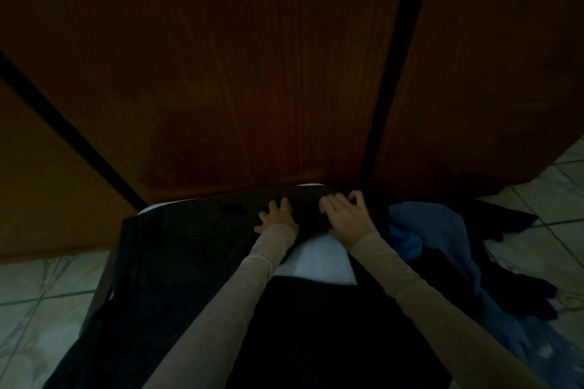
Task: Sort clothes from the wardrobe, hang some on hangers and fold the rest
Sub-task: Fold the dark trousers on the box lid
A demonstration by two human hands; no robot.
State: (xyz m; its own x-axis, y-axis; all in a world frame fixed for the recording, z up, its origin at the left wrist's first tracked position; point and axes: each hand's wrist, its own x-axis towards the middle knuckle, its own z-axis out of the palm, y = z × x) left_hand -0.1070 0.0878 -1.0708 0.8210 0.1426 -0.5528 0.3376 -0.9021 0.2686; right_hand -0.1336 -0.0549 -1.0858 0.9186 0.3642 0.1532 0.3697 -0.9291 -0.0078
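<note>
A dark black garment (pixel 177 249) is being flattened near the far edge of the tiled floor (pixel 38 287), probably for folding: left hand (pixel 277 217) spread flat, right hand (pixel 343 211) pressed with fingertips curled.

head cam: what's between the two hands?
In the head view, only the dark garment spans the gap between the left hand and right hand; both rest on it. Nothing else lies there.
</note>
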